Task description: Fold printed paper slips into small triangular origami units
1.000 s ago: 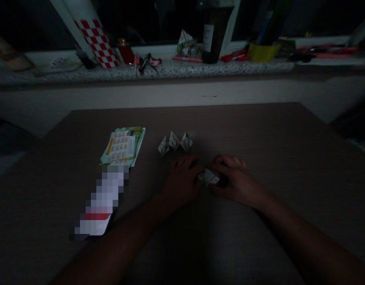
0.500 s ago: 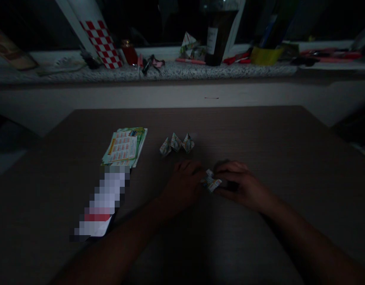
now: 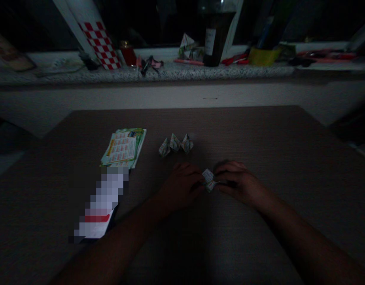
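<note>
Folding paper piece (image 3: 208, 180), pinched between left hand (image 3: 182, 186) and right hand (image 3: 238, 183).
Three folded shapes (image 3: 175, 144) done; paper stack (image 3: 123, 147) left.

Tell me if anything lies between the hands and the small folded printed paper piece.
Nothing visible does: the left hand and right hand both pinch the small folded printed paper piece directly on the brown table.

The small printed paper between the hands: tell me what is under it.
The folded paper piece sits pinched between the left hand and right hand, over the brown table. Fingers and shadow hide whether it touches the tabletop.
</note>
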{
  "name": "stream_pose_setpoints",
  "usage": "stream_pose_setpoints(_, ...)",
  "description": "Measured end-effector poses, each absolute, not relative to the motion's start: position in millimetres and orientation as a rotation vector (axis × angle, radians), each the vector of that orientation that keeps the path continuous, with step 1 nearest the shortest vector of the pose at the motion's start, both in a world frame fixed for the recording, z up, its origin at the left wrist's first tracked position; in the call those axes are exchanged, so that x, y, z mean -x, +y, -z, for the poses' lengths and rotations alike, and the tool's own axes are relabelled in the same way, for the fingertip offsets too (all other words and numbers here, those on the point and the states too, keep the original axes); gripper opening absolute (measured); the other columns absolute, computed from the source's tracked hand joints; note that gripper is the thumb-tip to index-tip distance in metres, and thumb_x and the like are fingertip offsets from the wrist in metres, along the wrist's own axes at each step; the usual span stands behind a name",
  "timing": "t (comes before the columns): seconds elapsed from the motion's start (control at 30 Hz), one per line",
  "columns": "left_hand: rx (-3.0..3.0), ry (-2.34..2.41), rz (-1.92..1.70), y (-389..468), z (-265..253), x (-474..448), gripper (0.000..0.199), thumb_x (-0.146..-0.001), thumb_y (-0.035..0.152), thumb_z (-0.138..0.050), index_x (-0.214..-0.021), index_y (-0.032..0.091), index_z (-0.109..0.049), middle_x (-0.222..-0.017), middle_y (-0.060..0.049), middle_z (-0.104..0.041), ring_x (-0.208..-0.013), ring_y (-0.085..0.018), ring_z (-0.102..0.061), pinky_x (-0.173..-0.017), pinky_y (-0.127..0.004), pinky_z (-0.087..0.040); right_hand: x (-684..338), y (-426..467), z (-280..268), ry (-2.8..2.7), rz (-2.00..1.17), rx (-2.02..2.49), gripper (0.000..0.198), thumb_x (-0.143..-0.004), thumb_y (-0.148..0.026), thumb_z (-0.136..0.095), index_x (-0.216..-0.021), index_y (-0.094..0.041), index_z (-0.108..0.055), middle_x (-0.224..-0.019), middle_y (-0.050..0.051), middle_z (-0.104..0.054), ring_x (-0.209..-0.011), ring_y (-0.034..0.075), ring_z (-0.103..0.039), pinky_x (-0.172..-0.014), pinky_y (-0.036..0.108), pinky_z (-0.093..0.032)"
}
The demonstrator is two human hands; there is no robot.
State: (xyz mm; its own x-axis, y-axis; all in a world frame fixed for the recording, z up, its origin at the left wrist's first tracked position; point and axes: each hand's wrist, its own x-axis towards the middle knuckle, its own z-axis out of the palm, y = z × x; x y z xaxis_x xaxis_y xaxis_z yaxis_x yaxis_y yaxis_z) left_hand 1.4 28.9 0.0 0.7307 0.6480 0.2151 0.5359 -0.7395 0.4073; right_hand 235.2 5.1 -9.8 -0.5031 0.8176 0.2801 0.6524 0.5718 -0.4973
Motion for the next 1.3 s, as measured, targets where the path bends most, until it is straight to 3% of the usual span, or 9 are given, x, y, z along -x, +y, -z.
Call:
stream_pose_setpoints(0.3,-2.634,1.001,-0.563,33,5,-2,0.023,-0.091,0.036,-0.052,-0.093,0.02,-0.069,-0.095,-0.004,-0.065,-0.095,-0.02,-0.052,-0.088,-0.039,-0.035,-234,8,16,-2.25,-0.423,1.206,0.012,-0.087,-0.031,-0.061,-0.091,-0.024,-0.071,-0.101,0.006,-0.064,-0.099,0.023,-0.058,-0.087,0.039,-0.044)
stream_pose_setpoints(0.5,-2.616,1.24,-0.633,26,5,-7,0.021,-0.09,0.034,-0.053,-0.087,0.018,-0.068,-0.122,-0.008,-0.055,-0.115,-0.025,-0.045,-0.096,-0.043,-0.034,-227,7,18,-2.188,-0.391,1.342,0.016,-0.09,-0.032,-0.056,-0.086,-0.021,-0.066,-0.104,0.008,-0.062,-0.101,0.023,-0.056,-0.089,0.04,-0.043)
stream_pose_setpoints(0.67,-2.595,1.377,-0.561,23,6,-15,0.021,-0.091,0.031,-0.05,-0.086,0.018,-0.065,-0.127,-0.009,-0.053,-0.12,-0.026,-0.043,-0.098,-0.046,-0.034,-218,5,15,-2.167,-0.352,1.5,0.018,-0.09,-0.031,-0.053,-0.082,-0.019,-0.064,-0.106,0.009,-0.06,-0.101,0.025,-0.054,-0.089,0.041,-0.042)
stream_pose_setpoints(1.3,-2.613,1.621,-0.475,18,6,-31,0.021,-0.09,0.031,-0.049,-0.092,0.014,-0.062,-0.121,-0.011,-0.056,-0.114,-0.028,-0.047,-0.093,-0.045,-0.036,-206,9,12,-2.143,-0.257,1.727,0.023,-0.088,-0.031,-0.053,-0.073,-0.018,-0.064,-0.098,0.009,-0.06,-0.093,0.024,-0.054,-0.084,0.039,-0.041)
